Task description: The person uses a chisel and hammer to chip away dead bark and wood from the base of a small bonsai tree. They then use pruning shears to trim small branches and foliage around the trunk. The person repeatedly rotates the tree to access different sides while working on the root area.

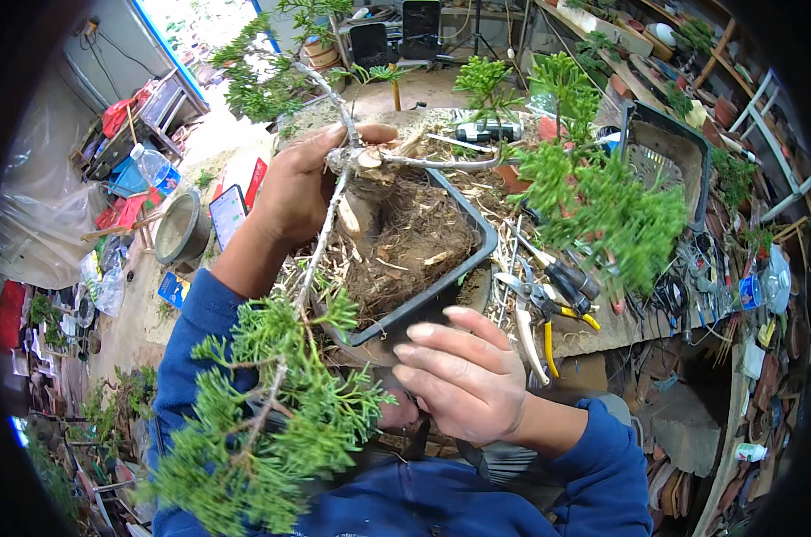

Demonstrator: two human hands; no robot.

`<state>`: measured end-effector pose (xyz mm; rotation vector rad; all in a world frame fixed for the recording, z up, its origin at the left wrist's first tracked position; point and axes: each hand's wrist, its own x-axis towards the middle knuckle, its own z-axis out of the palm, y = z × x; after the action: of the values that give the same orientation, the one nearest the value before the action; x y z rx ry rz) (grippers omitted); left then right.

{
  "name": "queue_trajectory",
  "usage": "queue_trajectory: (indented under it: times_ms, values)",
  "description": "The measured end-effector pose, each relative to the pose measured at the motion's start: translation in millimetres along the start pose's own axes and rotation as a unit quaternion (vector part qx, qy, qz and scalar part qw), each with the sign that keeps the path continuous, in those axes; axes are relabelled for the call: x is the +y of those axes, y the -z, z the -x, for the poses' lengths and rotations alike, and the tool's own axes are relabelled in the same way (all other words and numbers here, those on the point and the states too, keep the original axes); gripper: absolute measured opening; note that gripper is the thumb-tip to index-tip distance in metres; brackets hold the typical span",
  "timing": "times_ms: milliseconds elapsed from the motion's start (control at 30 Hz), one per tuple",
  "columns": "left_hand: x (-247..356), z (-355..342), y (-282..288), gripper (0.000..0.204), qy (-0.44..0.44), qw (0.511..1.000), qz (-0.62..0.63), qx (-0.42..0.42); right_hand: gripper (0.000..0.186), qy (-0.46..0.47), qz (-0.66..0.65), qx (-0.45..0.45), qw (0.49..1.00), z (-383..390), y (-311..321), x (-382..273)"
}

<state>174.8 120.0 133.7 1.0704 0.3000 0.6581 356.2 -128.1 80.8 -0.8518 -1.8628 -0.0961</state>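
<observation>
A juniper bonsai [356, 210] with a thick cut trunk stands in a black plastic tray [488, 234], its brown root mass [414, 242] bare on top. My left hand [305, 179] is closed round the top of the trunk, fingers behind it and partly hidden. One branch with green foliage [280, 412] hangs down over my left forearm, and another clump of foliage [602, 206] spreads to the right. Below the tray's near edge is my right hand [466, 376], its fingers stretched out and nothing seen in them. Its thumb is mostly hidden.
Pruning pliers with pale and yellow handles [531, 300] and dark-handled tools [571, 286] lie right of the tray. An empty dark tray [665, 152] stands at the far right. At left are a round grey pot [182, 228], a phone [228, 213] and a plastic bottle [157, 170].
</observation>
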Motion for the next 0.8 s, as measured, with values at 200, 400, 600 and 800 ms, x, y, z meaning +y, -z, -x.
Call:
queue_trajectory:
  times_ms: [200,400,600,800]
  values:
    - [15.9,33.6,-17.1,0.041,-0.061,0.937,-0.270,0.215,0.029,-0.088,-0.006,0.024,0.996,28.6,30.8,8.0]
    - [-32.0,109.7,-43.7,0.064,-0.121,0.782,-0.546,0.275,0.022,-0.272,0.134,0.031,0.953,56.0,88.7,40.3]
    - [-44.9,117.2,-29.1,0.061,-0.066,0.813,-0.503,0.286,0.018,-0.392,0.145,0.120,0.901,67.1,113.3,88.6]
    - [-11.3,90.6,-41.3,0.070,-0.087,0.858,-0.446,0.240,0.023,-0.333,0.204,0.024,0.920,53.2,119.1,140.3]
